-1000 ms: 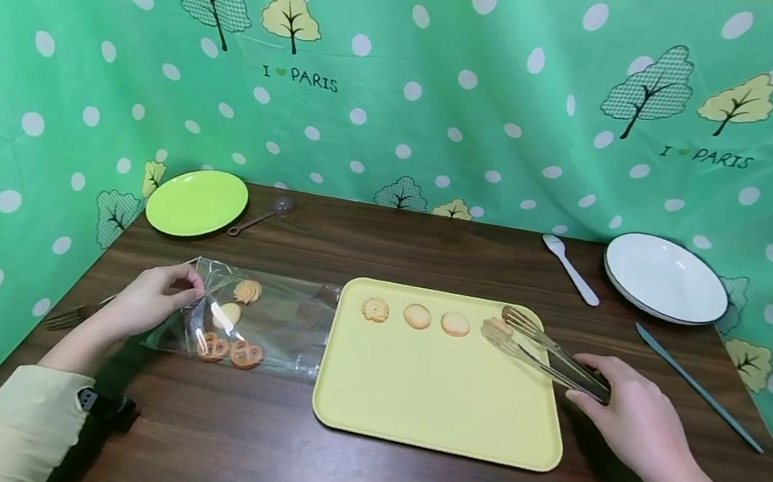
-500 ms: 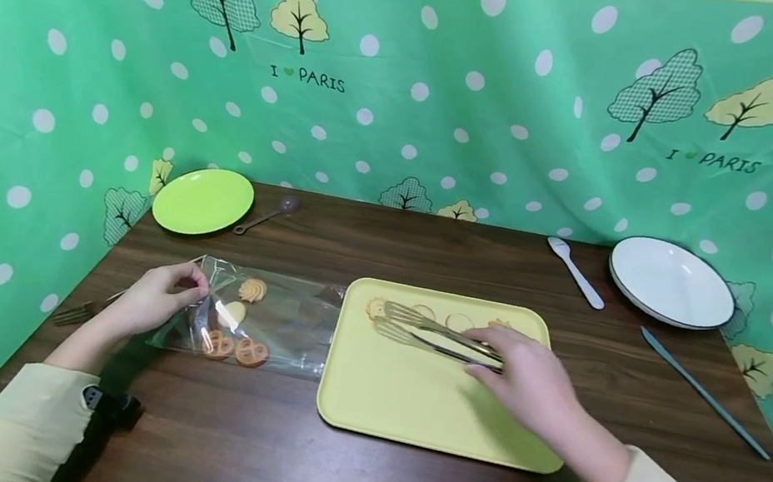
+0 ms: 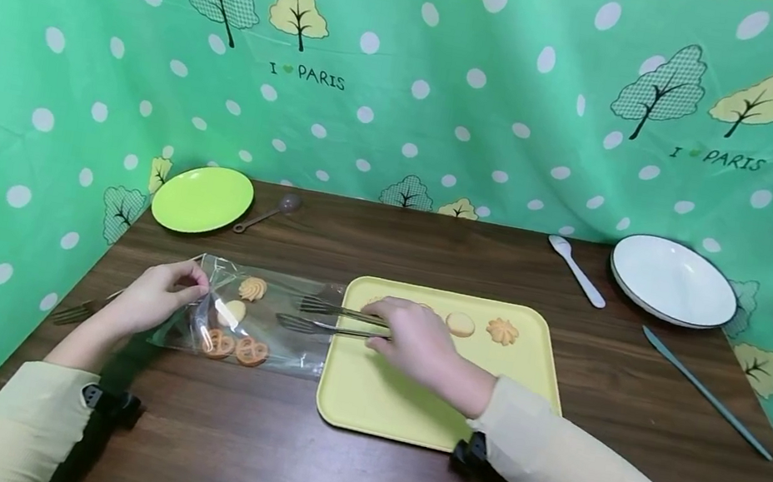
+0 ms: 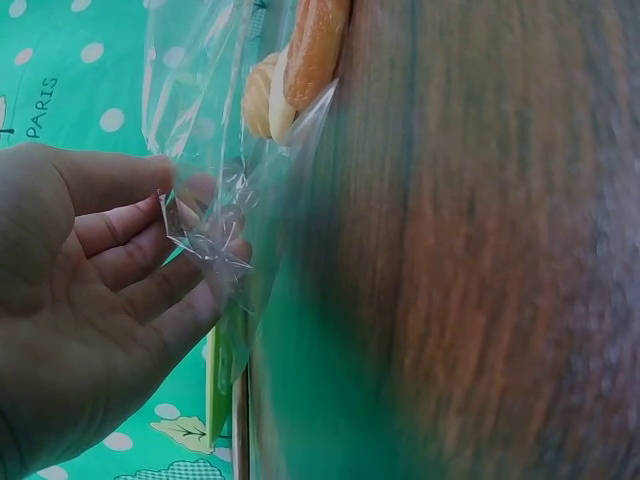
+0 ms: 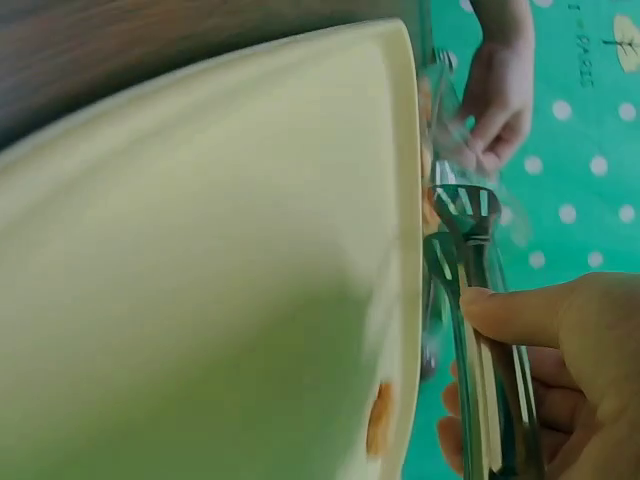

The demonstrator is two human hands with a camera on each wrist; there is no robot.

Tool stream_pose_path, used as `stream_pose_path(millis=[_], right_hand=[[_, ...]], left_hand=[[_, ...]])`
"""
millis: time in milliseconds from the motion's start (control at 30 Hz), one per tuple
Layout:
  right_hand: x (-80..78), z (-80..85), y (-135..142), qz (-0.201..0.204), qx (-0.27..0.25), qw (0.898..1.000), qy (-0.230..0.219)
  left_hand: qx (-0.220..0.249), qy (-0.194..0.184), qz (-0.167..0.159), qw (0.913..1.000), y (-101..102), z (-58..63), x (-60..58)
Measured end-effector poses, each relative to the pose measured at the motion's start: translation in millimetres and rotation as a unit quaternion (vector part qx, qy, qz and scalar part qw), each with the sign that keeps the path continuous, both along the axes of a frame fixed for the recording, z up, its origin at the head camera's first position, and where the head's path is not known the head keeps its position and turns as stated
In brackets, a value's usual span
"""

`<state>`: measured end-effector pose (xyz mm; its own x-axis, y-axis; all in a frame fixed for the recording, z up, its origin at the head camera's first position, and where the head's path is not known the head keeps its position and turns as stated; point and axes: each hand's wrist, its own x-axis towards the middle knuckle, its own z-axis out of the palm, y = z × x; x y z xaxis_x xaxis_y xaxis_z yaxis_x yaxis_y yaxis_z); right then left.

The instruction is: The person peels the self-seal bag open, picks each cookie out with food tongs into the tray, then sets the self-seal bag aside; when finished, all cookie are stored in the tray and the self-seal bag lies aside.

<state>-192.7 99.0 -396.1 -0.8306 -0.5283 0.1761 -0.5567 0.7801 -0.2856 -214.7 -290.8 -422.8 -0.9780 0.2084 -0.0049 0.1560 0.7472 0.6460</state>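
Observation:
My left hand (image 3: 157,297) pinches the edge of a clear plastic bag (image 3: 296,355) at its left end, lifting that edge; the left wrist view shows the film between thumb and fingers. Inside the bag lie a swirl cookie (image 3: 253,290), a pale round cookie (image 3: 232,313) and two pretzel-shaped cookies (image 3: 252,352). My right hand (image 3: 419,343) holds metal tongs (image 5: 470,215) over the left edge of the yellow tray (image 3: 397,411). Slightly spread, the tong tips overlap the bag's right part, with nothing seen between them. A round cookie (image 3: 460,324) and a flower-shaped cookie (image 3: 502,332) lie on the tray; the right hand largely hides others.
At the back left are a green plate (image 3: 203,200) and a brown spoon (image 3: 277,212). A white spoon (image 3: 576,273), a white dish (image 3: 672,279) and a blue-grey stick (image 3: 707,393) lie to the right. A fork (image 3: 75,312) is partly behind the left arm.
My right hand has carried the tongs leftward from the flower-shaped cookie at the tray's right end, across the tray, to over the bag. The left hand keeps its pinch on the bag.

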Motion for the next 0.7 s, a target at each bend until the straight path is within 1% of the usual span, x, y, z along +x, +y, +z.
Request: stream_pose_path(millis=[167, 300, 533, 700], right_hand=[[-5.0, -1.1, -30, 0.02, 0.004, 1.0, -0.012], [-8.9, -2.8, -48, 0.024, 0.028, 0.999, -0.014], [-12.9, -4.4, -68, 0.023, 0.058, 0.998, -0.017], [-15.1, -6.5, -77, 0.036, 0.066, 0.997, -0.01]], left_hand=[[-0.002, 0.006, -0.002, 1.0, 1, 1.3, -1.9], [-0.002, 0.005, -0.003, 1.0, 2, 2.4, -2.8], [-0.003, -0.003, -0.001, 1.0, 3, 3.7, -0.9], [-0.002, -0.005, -0.002, 1.0, 3, 4.2, 0.2]])
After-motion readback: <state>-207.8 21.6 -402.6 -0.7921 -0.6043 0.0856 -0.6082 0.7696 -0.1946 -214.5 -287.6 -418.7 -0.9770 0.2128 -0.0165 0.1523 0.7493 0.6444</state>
